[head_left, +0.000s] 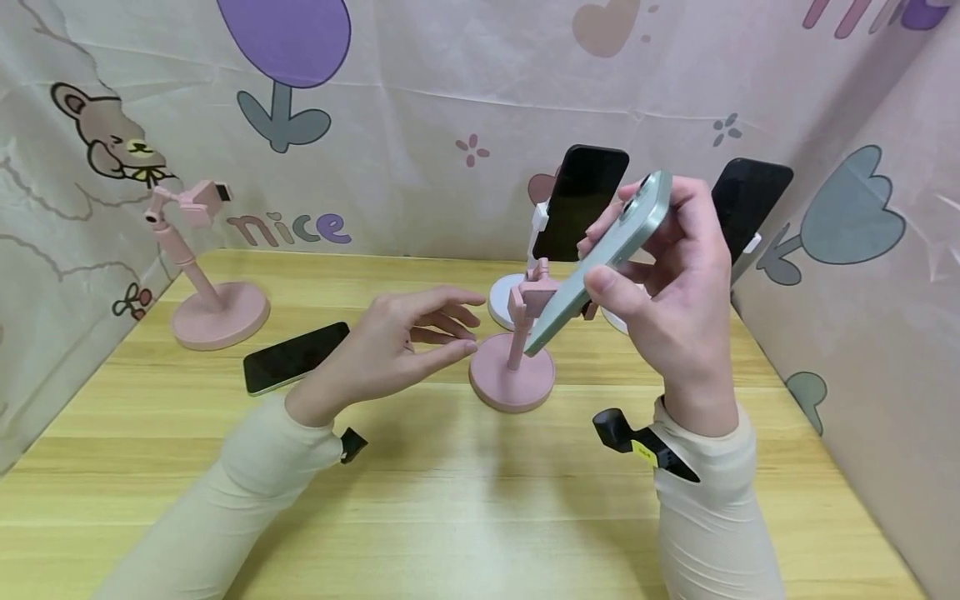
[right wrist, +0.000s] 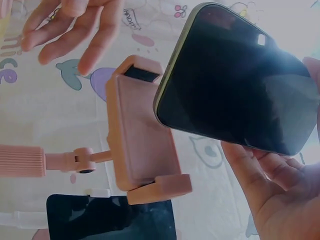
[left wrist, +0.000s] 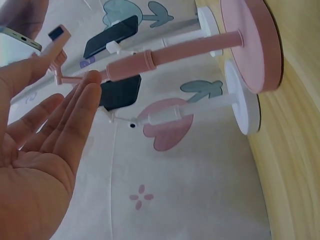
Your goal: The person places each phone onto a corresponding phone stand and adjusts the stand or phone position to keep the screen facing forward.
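Observation:
My right hand (head_left: pixel 690 283) grips a pale green phone (head_left: pixel 600 265) by its edges, holding it tilted in the air at a pink phone stand (head_left: pixel 512 379). The phone's dark screen (right wrist: pixel 235 85) shows in the right wrist view, one corner overlapping the stand's phone clamp (right wrist: pixel 145 130). No phone sits between the clamp's jaws. My left hand (head_left: pixel 390 346) hovers left of this stand, its fingers loosely extended and holding nothing. In the left wrist view, its fingertips (left wrist: pixel 91 77) overlap the upper end of the stand's pole (left wrist: pixel 195 47).
Behind stand two white stands, one holding a black phone (head_left: pixel 581 200), the other a second black phone (head_left: pixel 752 196). At the far left is another pink stand (head_left: pixel 217 317). A phone (head_left: pixel 292 358) lies screen up beside my left wrist. Printed cloth (head_left: pixel 412 192) hangs behind the wooden table (head_left: pixel 420 517).

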Action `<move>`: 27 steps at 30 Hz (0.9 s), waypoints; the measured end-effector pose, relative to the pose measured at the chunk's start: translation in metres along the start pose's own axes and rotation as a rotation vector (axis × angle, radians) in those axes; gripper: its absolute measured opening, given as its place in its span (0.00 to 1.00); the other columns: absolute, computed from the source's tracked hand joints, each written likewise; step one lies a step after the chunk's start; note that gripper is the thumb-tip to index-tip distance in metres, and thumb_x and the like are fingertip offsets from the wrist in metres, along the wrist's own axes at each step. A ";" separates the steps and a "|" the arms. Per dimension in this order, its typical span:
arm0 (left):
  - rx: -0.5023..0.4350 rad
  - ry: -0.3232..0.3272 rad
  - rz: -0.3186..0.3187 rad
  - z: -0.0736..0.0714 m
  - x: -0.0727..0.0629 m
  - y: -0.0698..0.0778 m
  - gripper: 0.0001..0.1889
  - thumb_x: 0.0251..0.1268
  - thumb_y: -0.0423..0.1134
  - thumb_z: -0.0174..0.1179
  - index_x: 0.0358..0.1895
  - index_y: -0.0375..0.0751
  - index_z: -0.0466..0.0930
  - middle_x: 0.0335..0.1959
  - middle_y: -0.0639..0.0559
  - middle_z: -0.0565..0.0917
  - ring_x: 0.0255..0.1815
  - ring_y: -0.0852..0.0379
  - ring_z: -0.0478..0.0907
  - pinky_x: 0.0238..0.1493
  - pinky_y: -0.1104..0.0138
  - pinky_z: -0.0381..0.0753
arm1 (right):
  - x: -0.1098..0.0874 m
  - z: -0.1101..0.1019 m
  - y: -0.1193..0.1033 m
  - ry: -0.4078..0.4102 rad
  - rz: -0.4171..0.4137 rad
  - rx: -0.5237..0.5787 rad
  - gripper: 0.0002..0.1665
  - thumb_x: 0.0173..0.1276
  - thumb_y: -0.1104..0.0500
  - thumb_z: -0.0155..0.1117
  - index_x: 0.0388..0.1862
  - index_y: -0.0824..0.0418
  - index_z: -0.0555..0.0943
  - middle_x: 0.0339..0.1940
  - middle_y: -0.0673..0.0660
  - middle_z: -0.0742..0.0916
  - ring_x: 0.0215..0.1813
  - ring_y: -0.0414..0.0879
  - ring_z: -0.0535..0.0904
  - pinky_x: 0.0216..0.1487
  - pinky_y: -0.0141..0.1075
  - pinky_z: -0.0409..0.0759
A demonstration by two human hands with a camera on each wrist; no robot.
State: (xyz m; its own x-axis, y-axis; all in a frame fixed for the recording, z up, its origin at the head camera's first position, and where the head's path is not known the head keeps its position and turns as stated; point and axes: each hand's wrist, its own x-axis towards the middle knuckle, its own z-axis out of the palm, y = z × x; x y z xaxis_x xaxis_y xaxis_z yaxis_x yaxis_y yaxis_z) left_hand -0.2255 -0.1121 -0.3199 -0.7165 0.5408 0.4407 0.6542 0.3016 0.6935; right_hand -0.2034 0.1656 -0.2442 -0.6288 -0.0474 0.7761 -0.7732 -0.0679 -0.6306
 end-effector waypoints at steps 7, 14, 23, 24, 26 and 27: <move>-0.038 0.039 0.013 0.009 0.001 0.010 0.23 0.70 0.34 0.74 0.66 0.43 0.84 0.53 0.50 0.92 0.49 0.59 0.92 0.53 0.68 0.91 | 0.001 0.003 0.007 -0.002 0.013 0.012 0.28 0.60 0.60 0.79 0.56 0.63 0.78 0.39 0.61 0.88 0.39 0.52 0.89 0.42 0.37 0.94; -0.062 0.113 0.053 0.018 0.008 0.019 0.23 0.69 0.33 0.74 0.66 0.39 0.84 0.53 0.47 0.92 0.48 0.59 0.93 0.51 0.69 0.92 | 0.000 0.008 0.016 -0.008 0.024 0.020 0.27 0.63 0.61 0.75 0.58 0.65 0.74 0.37 0.58 0.88 0.36 0.49 0.88 0.37 0.34 0.92; -0.090 0.149 0.090 0.026 0.020 0.027 0.23 0.69 0.31 0.73 0.66 0.39 0.84 0.53 0.47 0.92 0.47 0.57 0.93 0.50 0.68 0.92 | 0.000 0.013 0.023 0.017 0.005 0.077 0.29 0.65 0.59 0.73 0.59 0.64 0.70 0.33 0.55 0.84 0.32 0.47 0.86 0.31 0.34 0.88; -0.092 0.158 0.092 0.026 0.021 0.028 0.23 0.69 0.31 0.74 0.66 0.39 0.84 0.52 0.47 0.93 0.47 0.57 0.93 0.50 0.68 0.92 | 0.000 0.014 0.023 0.026 0.001 0.090 0.28 0.64 0.60 0.72 0.58 0.64 0.70 0.32 0.55 0.84 0.31 0.48 0.85 0.34 0.35 0.89; -0.095 0.172 0.091 0.027 0.023 0.029 0.22 0.69 0.32 0.74 0.65 0.39 0.85 0.51 0.48 0.93 0.47 0.58 0.93 0.49 0.68 0.92 | 0.001 0.016 0.023 0.049 -0.004 0.111 0.26 0.63 0.63 0.70 0.57 0.62 0.69 0.31 0.55 0.83 0.29 0.48 0.84 0.33 0.36 0.89; -0.094 0.177 0.090 0.028 0.024 0.029 0.22 0.69 0.32 0.74 0.65 0.39 0.85 0.51 0.48 0.93 0.47 0.58 0.93 0.49 0.68 0.92 | 0.001 0.016 0.023 0.062 -0.005 0.123 0.26 0.63 0.64 0.68 0.56 0.62 0.69 0.31 0.55 0.82 0.29 0.48 0.84 0.33 0.37 0.89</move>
State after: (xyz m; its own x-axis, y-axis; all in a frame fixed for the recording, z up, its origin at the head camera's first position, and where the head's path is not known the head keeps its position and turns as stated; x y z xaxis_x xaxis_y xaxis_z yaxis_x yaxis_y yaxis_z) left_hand -0.2169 -0.0682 -0.3047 -0.6927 0.4136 0.5909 0.6982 0.1792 0.6931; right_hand -0.2204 0.1478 -0.2574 -0.6321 0.0144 0.7747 -0.7624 -0.1902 -0.6185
